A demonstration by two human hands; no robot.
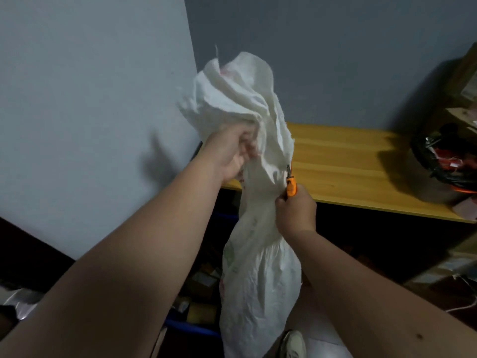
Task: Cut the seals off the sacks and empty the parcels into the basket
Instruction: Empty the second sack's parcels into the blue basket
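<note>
A white woven sack (260, 277) stands upright in front of me, its gathered neck pulled up high. My left hand (231, 151) grips the bunched top of the sack just below the flared mouth (232, 89). My right hand (295, 211) is closed on an orange-handled cutter (291, 186), whose dark blade tip touches the right side of the sack's neck. Below and left of the sack is a blue-rimmed basket (191, 328) with several parcels inside, dim and partly hidden by my left arm.
A yellow wooden shelf (361, 166) runs behind the sack. On its right end lies a dark bag with red and orange items (444, 161). A grey wall fills the left. Cardboard boxes (462, 81) stand at far right. A shoe (294, 344) shows at the bottom.
</note>
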